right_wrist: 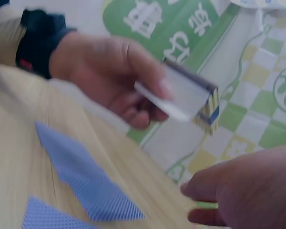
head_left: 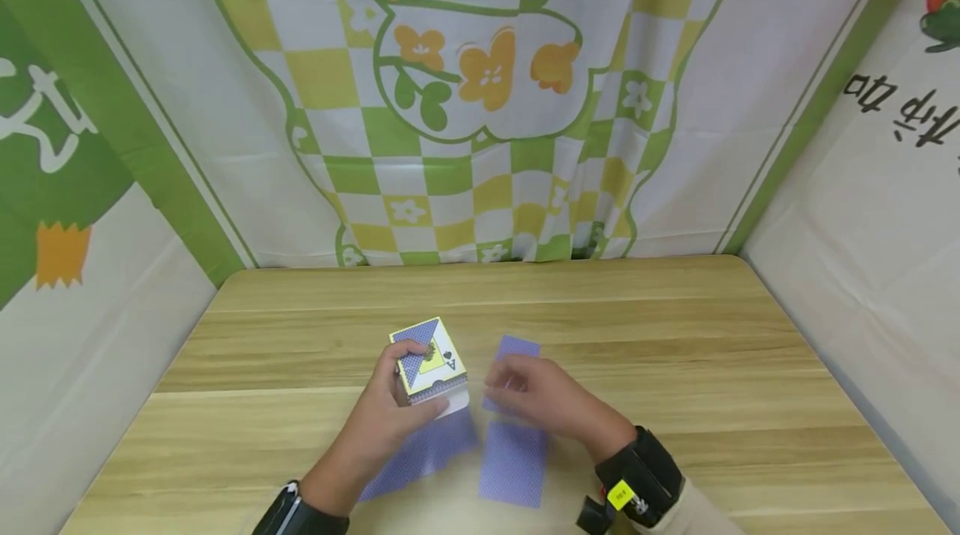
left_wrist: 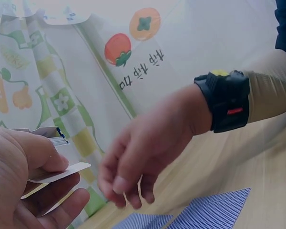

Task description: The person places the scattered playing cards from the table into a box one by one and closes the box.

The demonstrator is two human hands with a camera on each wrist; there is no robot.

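My left hand [head_left: 390,418] grips a playing card box [head_left: 452,362], its fingers over the far side and its thumb at the white flap [right_wrist: 183,93], which is folded out. The box face shows an ace and a blue pattern; edges of cards [left_wrist: 60,140] show inside its mouth. To the right of the box, my right hand [head_left: 551,397] hangs over blue-backed cards with fingers loosely bent and nothing between them. One card [head_left: 519,345] lies partly hidden beneath that hand, and another card [head_left: 513,468] is nearer me.
Several overlapping blue-backed cards [head_left: 420,456] lie face down below the left hand. All of them rest on a wooden table [head_left: 675,335], with a patterned curtain [head_left: 480,185] behind its far edge and printed cloth walls at both sides.
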